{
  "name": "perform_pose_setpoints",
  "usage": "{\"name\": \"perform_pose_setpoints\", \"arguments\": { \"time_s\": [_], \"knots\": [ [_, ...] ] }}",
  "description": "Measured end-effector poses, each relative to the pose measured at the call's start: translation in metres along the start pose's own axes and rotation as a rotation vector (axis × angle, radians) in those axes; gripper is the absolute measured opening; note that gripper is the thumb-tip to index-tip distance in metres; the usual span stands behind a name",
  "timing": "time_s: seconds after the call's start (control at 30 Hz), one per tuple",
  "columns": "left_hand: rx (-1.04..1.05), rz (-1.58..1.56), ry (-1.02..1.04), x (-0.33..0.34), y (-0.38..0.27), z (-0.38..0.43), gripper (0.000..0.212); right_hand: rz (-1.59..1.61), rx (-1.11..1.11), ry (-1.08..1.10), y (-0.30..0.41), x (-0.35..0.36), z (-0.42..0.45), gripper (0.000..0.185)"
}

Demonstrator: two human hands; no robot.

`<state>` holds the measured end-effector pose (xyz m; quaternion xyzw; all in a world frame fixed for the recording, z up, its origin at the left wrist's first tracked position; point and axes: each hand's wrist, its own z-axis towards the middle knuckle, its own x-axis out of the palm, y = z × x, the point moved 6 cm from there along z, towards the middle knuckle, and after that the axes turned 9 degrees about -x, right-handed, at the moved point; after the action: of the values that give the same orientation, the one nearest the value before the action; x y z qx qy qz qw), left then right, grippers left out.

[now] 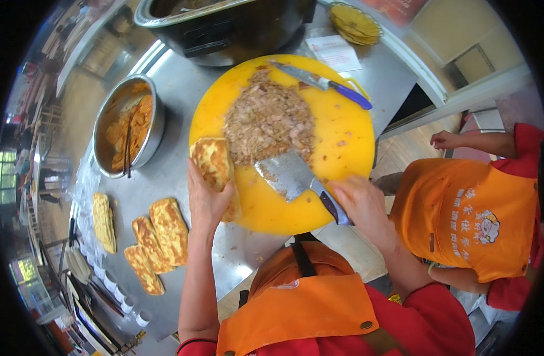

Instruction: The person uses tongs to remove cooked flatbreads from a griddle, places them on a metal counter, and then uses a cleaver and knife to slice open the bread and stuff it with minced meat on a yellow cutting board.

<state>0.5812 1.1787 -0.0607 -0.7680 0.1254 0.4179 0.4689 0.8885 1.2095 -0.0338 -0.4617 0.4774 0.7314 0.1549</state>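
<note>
My left hand (207, 196) grips a browned rectangular flatbread (211, 162) at the left edge of a round yellow cutting board (343, 155). Chopped meat (269, 115) lies heaped on the board, beside the bread. A cleaver (292, 175) rests flat at the near side of the heap, its blade flecked with meat and its dark handle towards me. My right hand (358, 200), blurred, is at the cleaver's handle; whether its fingers are closed on it I cannot tell. A knife with a blue handle (345, 93) lies at the board's far right.
Several browned flatbreads (168, 231) lie on the steel table (227, 267) at left. Beyond them stands a steel bowl (154, 147) of orange food with chopsticks (128, 147). A large dark pot (227, 35) is behind the board. A co-worker in an orange apron (463, 213) stands at right.
</note>
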Motion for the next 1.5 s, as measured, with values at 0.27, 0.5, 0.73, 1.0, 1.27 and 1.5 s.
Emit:
{"name": "perform_pose_setpoints", "arguments": {
  "time_s": [0.27, 0.5, 0.73, 1.0, 1.27, 1.5],
  "knots": [
    [0.095, 0.198, -0.09, 0.007, -0.013, -0.004, 0.093, -0.356, 0.015, -0.254, -0.1, -0.027, 0.135, 0.033],
    [-0.02, -0.115, 0.0, -0.003, 0.011, 0.0, 0.091, 0.643, 0.352, -0.149, -0.061, -0.012, 0.092, 0.023],
    [-0.081, -0.199, 0.055, -0.004, 0.006, 0.004, 0.087, 0.936, 0.339, 0.387, 0.042, 0.057, 0.003, 0.04],
    [0.0, -0.203, 0.07, -0.001, 0.003, 0.006, 0.083, 1.155, 0.366, 0.368, 0.067, 0.085, 0.031, 0.04],
    [0.174, -0.038, 0.017, -0.002, 0.005, -0.003, 0.081, 0.964, 0.389, 0.74, 0.065, 0.068, 0.014, 0.037],
    [0.178, 0.03, 0.071, -0.007, -0.006, 0.001, 0.076, 0.913, 0.287, 0.525, 0.064, 0.074, 0.045, 0.035]
  ]
}}
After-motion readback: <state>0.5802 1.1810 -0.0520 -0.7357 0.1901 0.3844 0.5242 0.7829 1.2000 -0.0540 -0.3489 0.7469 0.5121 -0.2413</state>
